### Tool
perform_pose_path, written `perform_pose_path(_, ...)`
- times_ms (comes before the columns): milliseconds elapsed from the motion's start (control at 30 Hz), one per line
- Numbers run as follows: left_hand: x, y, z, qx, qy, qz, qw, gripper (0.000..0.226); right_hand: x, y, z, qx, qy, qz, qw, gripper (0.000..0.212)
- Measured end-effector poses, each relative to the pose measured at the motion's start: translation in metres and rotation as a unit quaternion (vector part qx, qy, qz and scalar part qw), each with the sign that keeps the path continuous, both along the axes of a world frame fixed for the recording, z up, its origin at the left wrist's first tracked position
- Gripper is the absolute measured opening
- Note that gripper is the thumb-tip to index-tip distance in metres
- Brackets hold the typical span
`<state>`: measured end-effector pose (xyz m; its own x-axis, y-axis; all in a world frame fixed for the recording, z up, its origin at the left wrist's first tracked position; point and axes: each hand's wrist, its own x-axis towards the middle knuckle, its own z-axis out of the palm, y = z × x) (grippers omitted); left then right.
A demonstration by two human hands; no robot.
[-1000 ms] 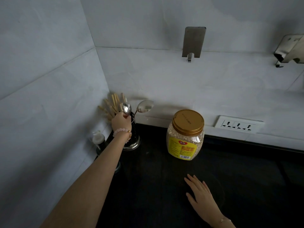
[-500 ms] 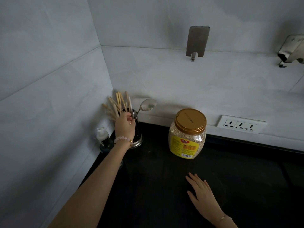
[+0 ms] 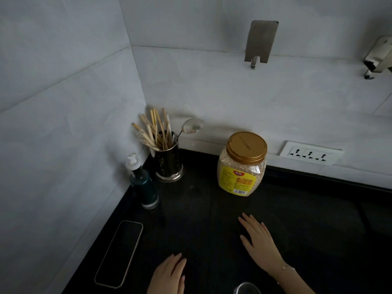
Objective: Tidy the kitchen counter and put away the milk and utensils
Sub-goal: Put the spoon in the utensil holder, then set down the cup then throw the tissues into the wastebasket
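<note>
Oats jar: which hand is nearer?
Right. The right hand lies flat on the counter just in front of the oats jar; the left hand is farther back, to its front-left.

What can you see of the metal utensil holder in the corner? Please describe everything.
The utensil holder is a shiny, perforated metal cylinder with a flared base. It stands upright on the black counter in the wall corner, beside a dark pump bottle. Wooden chopsticks fan out of it, and a metal spoon leans right. No hand touches it.

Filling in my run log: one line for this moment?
left hand: empty, low | right hand: flat on counter | spoon: in utensil holder | oat jar: closed
</note>
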<state>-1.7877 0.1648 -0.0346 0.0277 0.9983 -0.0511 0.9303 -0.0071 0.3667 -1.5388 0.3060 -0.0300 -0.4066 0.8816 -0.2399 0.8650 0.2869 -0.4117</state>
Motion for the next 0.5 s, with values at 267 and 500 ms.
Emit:
perform_pose_path(267, 0.009, -0.023, -0.001, -0.014, 0.067, 0.051, 0.996, 0.032, 0.008, -0.032, 0.039, -0.056, 0.119, -0.129, 0.983, 0.046)
perform_pose_path(500, 0.006, -0.026, -0.004, -0.017, 0.097, 0.023, 0.995, 0.04, 0.024, -0.127, 0.062, -0.071, 0.267, -0.335, 0.901, 0.029)
